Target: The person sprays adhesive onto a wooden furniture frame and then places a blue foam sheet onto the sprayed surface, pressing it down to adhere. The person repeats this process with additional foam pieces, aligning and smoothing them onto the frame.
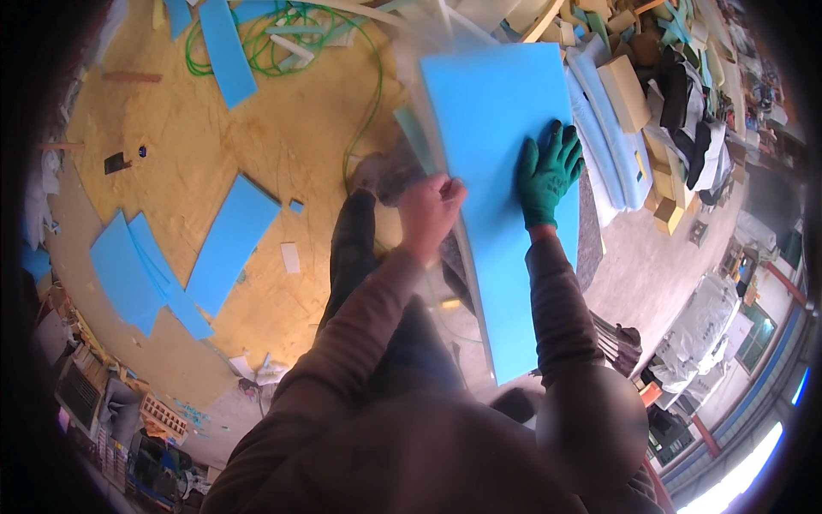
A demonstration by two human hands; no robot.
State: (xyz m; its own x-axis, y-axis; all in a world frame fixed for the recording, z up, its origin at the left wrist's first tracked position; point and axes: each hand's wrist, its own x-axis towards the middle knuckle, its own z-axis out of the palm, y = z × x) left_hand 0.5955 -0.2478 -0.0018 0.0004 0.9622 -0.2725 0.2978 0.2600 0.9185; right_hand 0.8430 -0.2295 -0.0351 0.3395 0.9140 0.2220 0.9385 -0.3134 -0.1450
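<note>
A long blue foam sheet (497, 171) lies in front of me, running from near my body away toward the top of the view. My right hand (548, 171), in a green glove, presses flat on its right part with fingers spread. My bare left hand (431, 208) is closed in a fist at the sheet's left edge; it is blurred and I cannot see what it grips. A thin greenish strip (417, 139) sticks out beside that edge.
Blue foam offcuts (224, 242) lie on the yellow plywood floor (282, 154) at left, with a green hose (300, 43) coiled at the top. Stacked foam pieces and dark clutter (651, 103) fill the right side.
</note>
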